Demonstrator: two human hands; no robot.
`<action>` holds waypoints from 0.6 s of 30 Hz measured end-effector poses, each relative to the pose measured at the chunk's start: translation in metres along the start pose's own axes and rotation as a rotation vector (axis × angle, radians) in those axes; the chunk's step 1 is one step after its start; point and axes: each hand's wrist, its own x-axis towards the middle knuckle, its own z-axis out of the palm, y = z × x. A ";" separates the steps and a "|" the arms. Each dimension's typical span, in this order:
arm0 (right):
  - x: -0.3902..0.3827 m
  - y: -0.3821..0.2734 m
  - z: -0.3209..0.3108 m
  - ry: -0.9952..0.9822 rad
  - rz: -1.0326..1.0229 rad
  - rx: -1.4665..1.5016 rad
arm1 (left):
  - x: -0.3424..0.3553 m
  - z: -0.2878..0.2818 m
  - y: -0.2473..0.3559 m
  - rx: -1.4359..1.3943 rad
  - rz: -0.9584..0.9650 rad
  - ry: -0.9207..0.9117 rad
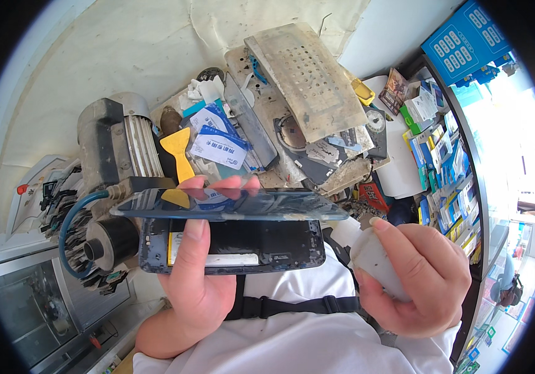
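An opened phone is in my left hand [202,287], with its glossy dark screen [267,202] lifted off the black back housing [286,249]. My left thumb presses in front at the gap, and the other fingertips show behind the screen. Inside the housing I see a yellow-edged battery area and a pale strip. My right hand [426,268] is closed around a whitish rounded object [379,265] with small dark specks, held beside the phone's right end. What kind of object it is I cannot make out. A small white piece [346,233] shows between the phone and this object.
Beyond the phone, the cluttered bench holds a yellow scraper [178,153], white-and-blue packets [221,148] and a perforated metal plate [308,81]. An electric motor [121,140] with a blue hose [65,230] stands at left. Several small boxes [445,181] line the right side.
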 end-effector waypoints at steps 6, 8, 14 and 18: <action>-0.006 0.001 -0.003 0.009 0.056 0.017 | 0.001 0.002 0.002 -0.004 0.040 0.052; -0.007 0.002 -0.004 0.019 0.060 0.030 | 0.002 0.001 0.002 0.036 0.062 0.044; -0.016 0.004 -0.002 0.039 0.090 0.041 | 0.000 -0.002 0.004 0.028 0.039 0.041; -0.023 0.007 -0.007 0.031 0.124 0.099 | 0.000 -0.005 0.004 0.009 0.017 0.025</action>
